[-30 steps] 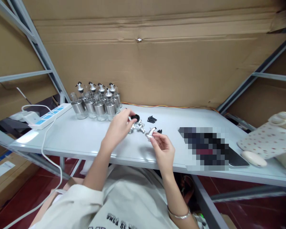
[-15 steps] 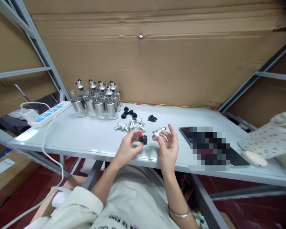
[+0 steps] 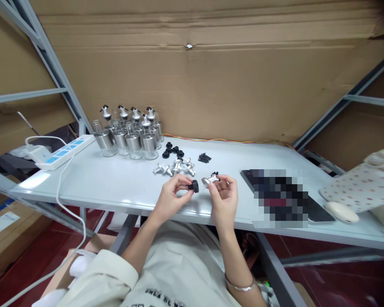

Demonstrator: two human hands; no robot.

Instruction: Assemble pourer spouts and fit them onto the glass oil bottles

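Note:
My left hand (image 3: 173, 198) pinches a black ribbed stopper (image 3: 195, 186) between thumb and fingers. In my right hand (image 3: 225, 200) is a silver pourer spout (image 3: 208, 182), its wide end turned toward the stopper; a small gap separates the two parts. Just beyond my left hand lie several loose silver pourer spouts (image 3: 178, 166). Behind them are several black stoppers (image 3: 169, 150), and to their right a small pile of thin black pieces (image 3: 205, 158).
Several glass-and-steel oil bottles (image 3: 133, 143) stand at the back left, some topped with pourers. A power strip (image 3: 65, 152) with a white cable lies at the left end. On the right are a phone (image 3: 320, 211), partly blurred, a pale oval object (image 3: 341, 212) and a spotted container (image 3: 360, 187).
The pourer spout in my right hand has turned so its wide end faces the stopper, and my right fingers have curled in around it. My left hand has barely moved.

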